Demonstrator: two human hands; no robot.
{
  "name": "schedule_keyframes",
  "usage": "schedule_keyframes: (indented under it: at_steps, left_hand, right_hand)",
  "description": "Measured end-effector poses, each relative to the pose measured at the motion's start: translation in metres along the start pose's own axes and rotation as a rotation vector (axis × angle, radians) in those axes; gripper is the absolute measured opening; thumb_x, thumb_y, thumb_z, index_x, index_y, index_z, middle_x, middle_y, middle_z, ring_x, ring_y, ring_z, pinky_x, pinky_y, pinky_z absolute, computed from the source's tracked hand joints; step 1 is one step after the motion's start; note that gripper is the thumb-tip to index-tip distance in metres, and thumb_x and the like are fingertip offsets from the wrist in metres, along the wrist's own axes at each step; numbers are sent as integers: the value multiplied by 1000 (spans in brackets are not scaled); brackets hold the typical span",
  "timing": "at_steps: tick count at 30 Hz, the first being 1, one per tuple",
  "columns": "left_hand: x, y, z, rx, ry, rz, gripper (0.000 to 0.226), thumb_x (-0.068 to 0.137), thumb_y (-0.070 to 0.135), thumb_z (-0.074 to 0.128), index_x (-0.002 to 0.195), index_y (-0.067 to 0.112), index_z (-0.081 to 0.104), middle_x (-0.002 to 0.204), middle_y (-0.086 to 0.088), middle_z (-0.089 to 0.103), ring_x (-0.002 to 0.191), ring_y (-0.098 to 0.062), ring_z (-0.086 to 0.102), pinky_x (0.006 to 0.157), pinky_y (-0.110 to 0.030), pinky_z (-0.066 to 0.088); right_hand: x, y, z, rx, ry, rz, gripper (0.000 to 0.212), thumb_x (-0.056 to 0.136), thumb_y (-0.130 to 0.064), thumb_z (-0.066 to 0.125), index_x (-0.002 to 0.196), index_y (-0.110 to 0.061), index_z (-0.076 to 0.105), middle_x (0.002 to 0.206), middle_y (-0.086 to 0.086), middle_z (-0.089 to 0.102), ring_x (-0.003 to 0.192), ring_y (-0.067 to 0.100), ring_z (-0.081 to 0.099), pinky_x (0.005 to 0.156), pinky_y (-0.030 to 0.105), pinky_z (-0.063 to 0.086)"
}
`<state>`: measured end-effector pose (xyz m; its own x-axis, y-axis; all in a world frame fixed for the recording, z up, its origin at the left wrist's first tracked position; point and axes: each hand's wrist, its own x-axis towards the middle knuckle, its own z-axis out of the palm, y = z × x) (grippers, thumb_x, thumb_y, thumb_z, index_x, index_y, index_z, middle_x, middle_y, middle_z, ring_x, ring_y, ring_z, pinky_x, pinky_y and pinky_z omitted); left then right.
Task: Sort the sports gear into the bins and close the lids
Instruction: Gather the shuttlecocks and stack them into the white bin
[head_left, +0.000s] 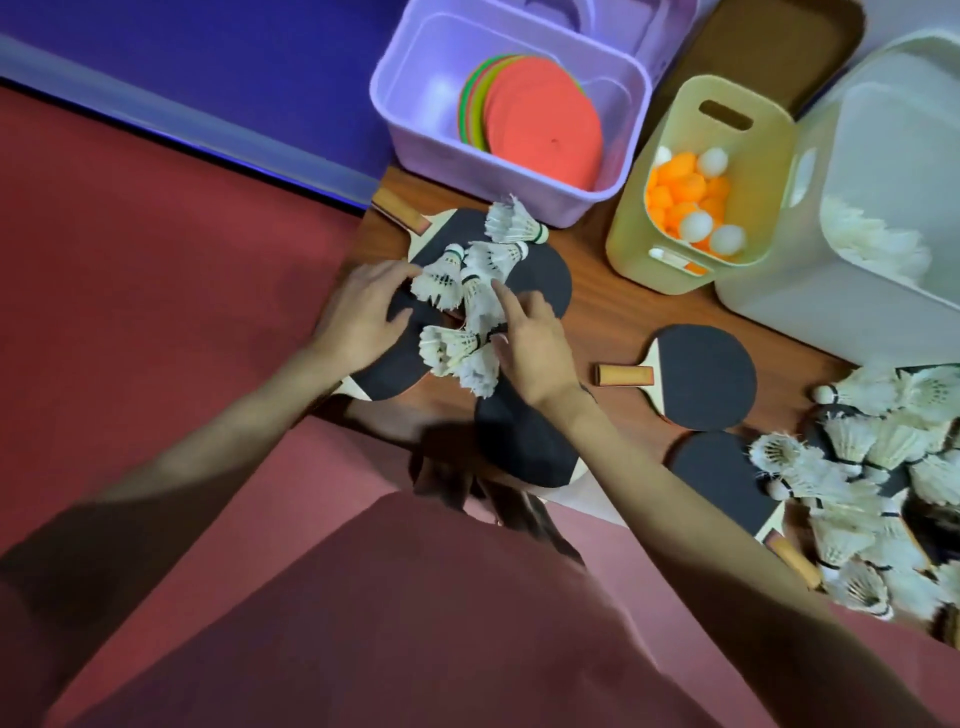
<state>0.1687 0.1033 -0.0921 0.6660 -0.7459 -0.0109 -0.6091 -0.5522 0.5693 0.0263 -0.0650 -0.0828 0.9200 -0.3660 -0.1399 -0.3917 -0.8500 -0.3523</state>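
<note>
Several white feather shuttlecocks (467, 296) lie in a heap on overlapping black table-tennis paddles (545, 278) at the table's left end. My left hand (363, 309) rests flat on a paddle, fingertips touching the heap's left side. My right hand (532, 340) touches the heap from the right, index finger stretched out. Neither hand clearly grips anything. A purple bin (384, 104) holds coloured flat discs (540, 130). A yellow bin (641, 257) holds orange and white balls (685, 195). A white bin (779, 312) holds shuttlecocks (872, 241).
More paddles lie on the wooden table (613, 317): one in the middle (706, 374), one near my right forearm (722, 473), one at the front edge (524, 441). A large pile of shuttlecocks (872, 467) covers the right end. A brown lid (779, 41) lies behind the bins.
</note>
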Motion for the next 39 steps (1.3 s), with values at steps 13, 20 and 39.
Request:
schedule_keyframes:
  at_steps: [13, 20, 39]
  left_hand:
    - [96, -19, -34, 376, -587, 467, 82, 72, -13, 57, 145, 19, 38, 149, -2, 38, 131, -26, 34, 105, -31, 27]
    - [104, -30, -35, 580, -582, 665, 73, 75, -19, 49, 138, 18, 49, 153, -4, 31, 128, -30, 32, 96, -44, 43]
    - [51, -2, -1, -492, -385, -302, 19, 89, 10, 45, 77, 5, 58, 75, -9, 44, 70, -18, 48, 62, -35, 50]
  right_hand:
    - [35, 6, -7, -8, 97, 170, 18, 92, -14, 50, 94, -3, 64, 92, 15, 56, 95, 33, 53, 64, 33, 38]
    - [15, 11, -12, 179, 257, 218, 15, 91, -18, 56, 85, -6, 63, 78, 11, 56, 75, 29, 55, 61, 33, 39]
    - [-6, -28, -51, 606, 170, 169, 27, 88, -13, 54, 67, 2, 48, 62, 21, 49, 58, 16, 38, 56, 33, 32]
